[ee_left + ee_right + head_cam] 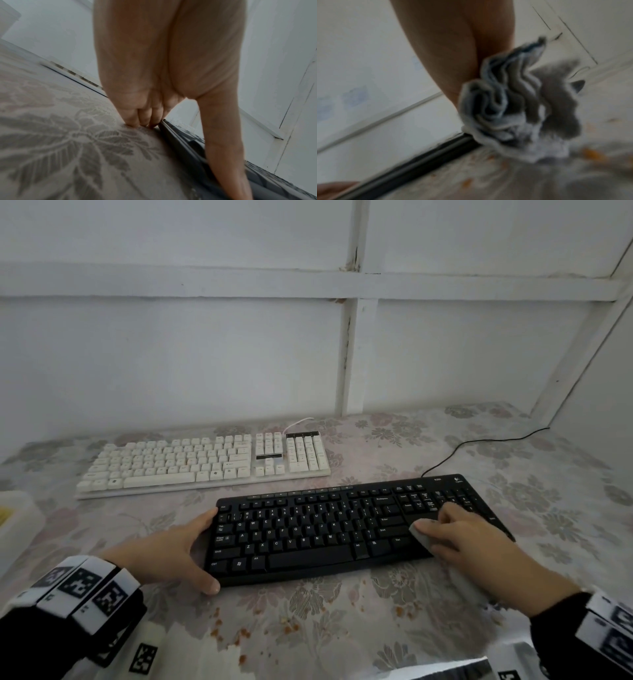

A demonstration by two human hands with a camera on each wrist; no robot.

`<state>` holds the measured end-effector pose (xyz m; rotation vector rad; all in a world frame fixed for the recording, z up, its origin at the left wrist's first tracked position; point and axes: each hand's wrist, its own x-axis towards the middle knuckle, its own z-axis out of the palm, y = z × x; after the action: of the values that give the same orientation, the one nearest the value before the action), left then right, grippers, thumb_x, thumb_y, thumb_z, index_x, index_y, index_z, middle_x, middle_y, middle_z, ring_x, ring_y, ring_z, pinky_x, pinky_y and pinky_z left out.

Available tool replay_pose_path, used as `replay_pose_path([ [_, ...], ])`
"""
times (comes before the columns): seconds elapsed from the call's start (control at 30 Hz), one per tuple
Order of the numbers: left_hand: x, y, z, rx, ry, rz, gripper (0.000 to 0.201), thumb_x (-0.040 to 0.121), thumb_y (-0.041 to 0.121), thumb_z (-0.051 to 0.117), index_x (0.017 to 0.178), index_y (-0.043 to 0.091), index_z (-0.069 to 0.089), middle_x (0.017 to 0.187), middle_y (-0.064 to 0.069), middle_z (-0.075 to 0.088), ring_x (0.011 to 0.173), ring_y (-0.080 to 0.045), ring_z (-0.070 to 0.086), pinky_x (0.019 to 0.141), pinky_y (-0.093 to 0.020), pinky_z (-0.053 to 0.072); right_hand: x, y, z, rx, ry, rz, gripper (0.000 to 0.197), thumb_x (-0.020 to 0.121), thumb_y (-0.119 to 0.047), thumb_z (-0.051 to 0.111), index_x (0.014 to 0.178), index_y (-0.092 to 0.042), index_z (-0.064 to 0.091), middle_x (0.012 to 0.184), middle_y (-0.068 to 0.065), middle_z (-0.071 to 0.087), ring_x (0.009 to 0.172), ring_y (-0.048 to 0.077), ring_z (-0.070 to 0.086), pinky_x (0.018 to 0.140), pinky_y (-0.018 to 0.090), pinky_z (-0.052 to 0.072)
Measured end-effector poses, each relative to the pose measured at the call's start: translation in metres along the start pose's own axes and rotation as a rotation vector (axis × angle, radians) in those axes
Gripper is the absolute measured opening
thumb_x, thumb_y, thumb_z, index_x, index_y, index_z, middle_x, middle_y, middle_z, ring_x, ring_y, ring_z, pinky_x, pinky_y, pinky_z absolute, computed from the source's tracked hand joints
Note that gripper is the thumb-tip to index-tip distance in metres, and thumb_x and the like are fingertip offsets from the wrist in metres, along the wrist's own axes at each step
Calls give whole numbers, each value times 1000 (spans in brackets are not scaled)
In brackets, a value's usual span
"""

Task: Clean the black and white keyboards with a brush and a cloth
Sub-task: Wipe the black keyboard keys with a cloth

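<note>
The black keyboard (308, 529) lies close to me on the floral tablecloth. Behind it, to the left, lies the white keyboard (191, 463). My left hand (202, 549) grips the black keyboard's left end, thumb at the front corner and fingers at the back corner. In the left wrist view the curled fingertips (137, 121) touch the cloth beside the black keyboard's edge (188, 146). My right hand (442, 529) holds a bunched grey cloth (423, 534) on the keys at the right end. The cloth (513, 108) shows crumpled under the right hand (445, 47). No brush is in view.
A pale container (17, 522) stands at the table's left edge. Orange crumbs (239, 635) lie on the tablecloth in front of the black keyboard. Its black cable (479, 446) runs back to the right. A white panelled wall closes the back and right side.
</note>
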<state>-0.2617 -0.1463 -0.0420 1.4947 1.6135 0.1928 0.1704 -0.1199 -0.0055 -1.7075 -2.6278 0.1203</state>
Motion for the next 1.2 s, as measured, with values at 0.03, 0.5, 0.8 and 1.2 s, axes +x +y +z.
replay_pose_path([
  [0.03,0,1,0,-3,-2,0,158,24,58,91,152,32,0,150,19,26,137,-5,29,117,-34,25,-1,8,1,-8,-12,51,28,95,-35,49,123,-35,56,93,-6,37,82,11,47,64,20,35],
  [0.5,-1,-2,0,38,13,-16,153,26,59,91,150,41,3,149,23,29,136,-5,32,115,-37,29,10,71,3,2,-41,395,43,98,-19,46,141,-20,45,80,-10,29,77,14,42,65,26,28],
  [0.8,-5,-1,1,62,38,-16,152,26,62,89,150,42,3,148,22,31,135,-7,34,114,-37,30,14,73,-2,-101,-197,498,32,101,-20,36,125,-12,55,114,11,56,95,23,57,75,28,38],
  [1.2,-27,21,9,202,180,-117,137,55,48,87,152,21,-6,157,4,19,141,-16,26,115,-31,26,89,-156,-47,242,-105,-360,31,97,-28,47,125,-22,60,114,2,56,106,20,52,92,29,38],
])
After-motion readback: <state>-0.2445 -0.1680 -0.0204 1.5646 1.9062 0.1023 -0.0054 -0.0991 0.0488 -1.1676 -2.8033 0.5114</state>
